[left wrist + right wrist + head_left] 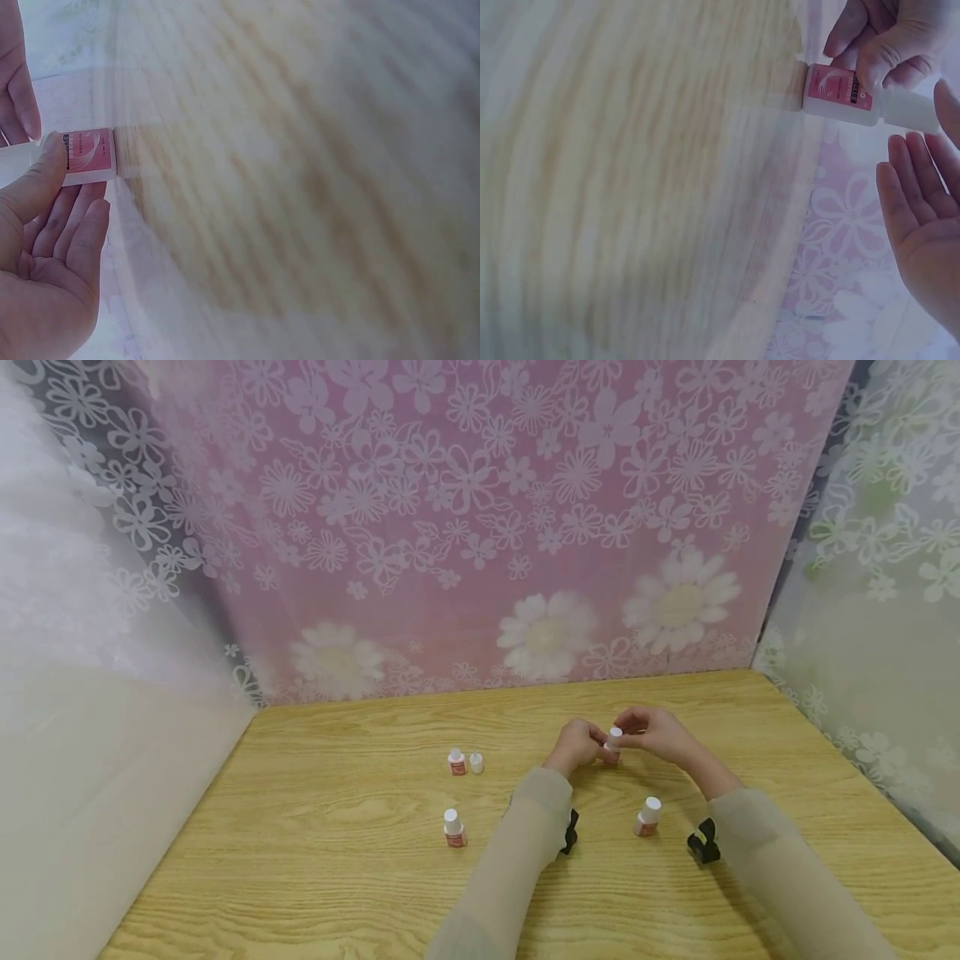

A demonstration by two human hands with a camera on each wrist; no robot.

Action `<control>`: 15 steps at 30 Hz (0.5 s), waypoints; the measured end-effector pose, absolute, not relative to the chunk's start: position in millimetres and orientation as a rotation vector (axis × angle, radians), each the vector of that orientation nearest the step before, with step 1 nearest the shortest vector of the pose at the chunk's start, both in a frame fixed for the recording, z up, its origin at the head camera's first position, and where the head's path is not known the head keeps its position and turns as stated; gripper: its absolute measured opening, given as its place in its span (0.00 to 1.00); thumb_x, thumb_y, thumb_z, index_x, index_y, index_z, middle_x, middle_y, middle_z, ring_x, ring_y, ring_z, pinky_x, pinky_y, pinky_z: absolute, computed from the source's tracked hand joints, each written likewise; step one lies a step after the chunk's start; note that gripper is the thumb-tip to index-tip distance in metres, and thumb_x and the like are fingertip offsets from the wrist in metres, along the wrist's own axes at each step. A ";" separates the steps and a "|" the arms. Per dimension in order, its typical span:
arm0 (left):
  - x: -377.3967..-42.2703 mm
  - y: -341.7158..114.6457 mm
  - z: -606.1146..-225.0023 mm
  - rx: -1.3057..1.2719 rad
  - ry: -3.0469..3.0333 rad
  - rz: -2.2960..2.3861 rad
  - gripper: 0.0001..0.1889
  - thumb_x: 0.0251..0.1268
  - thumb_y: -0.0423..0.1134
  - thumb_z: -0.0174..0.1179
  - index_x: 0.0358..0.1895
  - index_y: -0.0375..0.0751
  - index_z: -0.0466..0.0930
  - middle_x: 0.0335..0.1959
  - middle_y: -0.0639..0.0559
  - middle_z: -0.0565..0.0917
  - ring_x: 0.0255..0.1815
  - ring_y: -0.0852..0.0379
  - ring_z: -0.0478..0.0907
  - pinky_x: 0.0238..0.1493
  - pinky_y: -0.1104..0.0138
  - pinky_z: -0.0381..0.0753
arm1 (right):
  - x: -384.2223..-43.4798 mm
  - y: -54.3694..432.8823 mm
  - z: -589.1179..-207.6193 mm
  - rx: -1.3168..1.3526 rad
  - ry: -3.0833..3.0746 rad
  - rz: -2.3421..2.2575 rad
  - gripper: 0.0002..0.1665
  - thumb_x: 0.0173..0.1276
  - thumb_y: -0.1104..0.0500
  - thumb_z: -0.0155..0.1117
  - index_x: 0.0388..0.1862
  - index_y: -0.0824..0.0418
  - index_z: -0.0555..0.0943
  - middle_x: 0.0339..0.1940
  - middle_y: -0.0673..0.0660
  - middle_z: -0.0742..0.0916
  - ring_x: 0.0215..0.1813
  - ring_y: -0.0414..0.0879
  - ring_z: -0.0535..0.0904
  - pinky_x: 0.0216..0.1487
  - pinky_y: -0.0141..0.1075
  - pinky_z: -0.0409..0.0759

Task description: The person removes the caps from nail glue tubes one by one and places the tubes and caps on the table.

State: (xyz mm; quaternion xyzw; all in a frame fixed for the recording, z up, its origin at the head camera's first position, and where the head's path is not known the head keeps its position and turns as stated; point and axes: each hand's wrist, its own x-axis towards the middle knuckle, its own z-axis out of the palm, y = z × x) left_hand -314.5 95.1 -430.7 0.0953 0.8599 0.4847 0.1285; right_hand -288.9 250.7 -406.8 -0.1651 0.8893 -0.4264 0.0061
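Note:
A small white glue bottle point(612, 753) with a pink label stands upright at the far right of the table. My left hand point(577, 744) pinches its body between thumb and fingers; in the left wrist view that thumb lies across the label point(90, 152). At the top, my right hand point(660, 735) has its thumb and fingertips about the white cap point(616, 733). The right wrist view shows this cap point(909, 109) between the right thumb and fingers, on the bottle. Nearer me, between the forearms, stands another capped bottle point(648, 817).
Left of my hands an uncapped bottle point(457, 763) stands beside a loose white cap point(476, 763). A further capped bottle point(454, 829) is in front of them. Black wrist mounts point(703, 842) hang under the sleeves. Flowered curtains point(480, 527) enclose the wooden table point(337, 860).

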 end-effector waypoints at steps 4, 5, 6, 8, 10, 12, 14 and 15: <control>-315.1 94.4 -431.2 0.290 2.498 1.414 0.06 0.39 0.37 0.71 0.22 0.43 0.83 0.21 0.60 0.78 0.23 0.64 0.68 0.25 0.71 0.69 | -289.5 247.5 -406.8 -0.468 2.847 -1.293 0.18 0.54 0.56 0.68 0.37 0.67 0.76 0.32 0.57 0.81 0.37 0.50 0.77 0.35 0.40 0.75; -315.3 94.4 -431.2 0.293 2.500 1.414 0.06 0.39 0.37 0.71 0.22 0.43 0.84 0.20 0.60 0.78 0.23 0.64 0.68 0.25 0.71 0.69 | -289.8 246.6 -406.9 -0.464 2.864 -1.282 0.18 0.53 0.56 0.68 0.36 0.67 0.76 0.31 0.56 0.81 0.36 0.50 0.77 0.34 0.40 0.75; -315.3 94.5 -431.2 0.292 2.500 1.416 0.06 0.39 0.37 0.71 0.22 0.43 0.83 0.20 0.60 0.78 0.23 0.64 0.68 0.25 0.71 0.69 | -290.1 246.1 -407.2 -0.458 2.876 -1.275 0.17 0.53 0.56 0.68 0.35 0.66 0.76 0.30 0.56 0.81 0.35 0.49 0.77 0.34 0.40 0.75; -315.2 94.4 -431.3 0.298 2.499 1.420 0.06 0.39 0.37 0.71 0.22 0.42 0.83 0.20 0.60 0.78 0.23 0.64 0.68 0.25 0.71 0.69 | -290.5 245.2 -407.8 -0.459 2.901 -1.258 0.15 0.52 0.57 0.68 0.34 0.66 0.77 0.29 0.55 0.81 0.33 0.48 0.77 0.32 0.39 0.74; -315.1 94.3 -431.3 0.301 2.501 1.415 0.06 0.39 0.37 0.71 0.22 0.42 0.83 0.20 0.60 0.78 0.23 0.64 0.68 0.25 0.71 0.68 | -290.5 244.6 -408.0 -0.461 2.917 -1.244 0.14 0.52 0.57 0.68 0.32 0.65 0.77 0.28 0.54 0.81 0.32 0.47 0.77 0.32 0.39 0.74; -314.4 94.2 -431.0 0.300 2.498 1.415 0.05 0.40 0.36 0.71 0.22 0.42 0.83 0.20 0.59 0.78 0.23 0.64 0.68 0.25 0.71 0.68 | -290.2 244.2 -407.3 -0.470 2.928 -1.225 0.13 0.53 0.57 0.68 0.32 0.64 0.78 0.27 0.54 0.81 0.32 0.47 0.77 0.32 0.39 0.74; -314.0 94.4 -430.4 0.301 2.498 1.412 0.05 0.40 0.36 0.70 0.23 0.42 0.83 0.20 0.60 0.78 0.23 0.65 0.68 0.26 0.72 0.68 | -289.6 244.1 -406.3 -0.481 2.935 -1.211 0.13 0.53 0.57 0.68 0.32 0.64 0.78 0.28 0.54 0.81 0.33 0.48 0.77 0.32 0.40 0.74; -313.7 94.6 -430.1 0.302 2.499 1.410 0.05 0.40 0.36 0.70 0.23 0.42 0.83 0.20 0.60 0.78 0.23 0.65 0.68 0.26 0.72 0.68 | -289.2 244.1 -405.7 -0.489 2.939 -1.207 0.12 0.53 0.57 0.68 0.32 0.64 0.78 0.28 0.54 0.81 0.33 0.48 0.77 0.32 0.40 0.75</control>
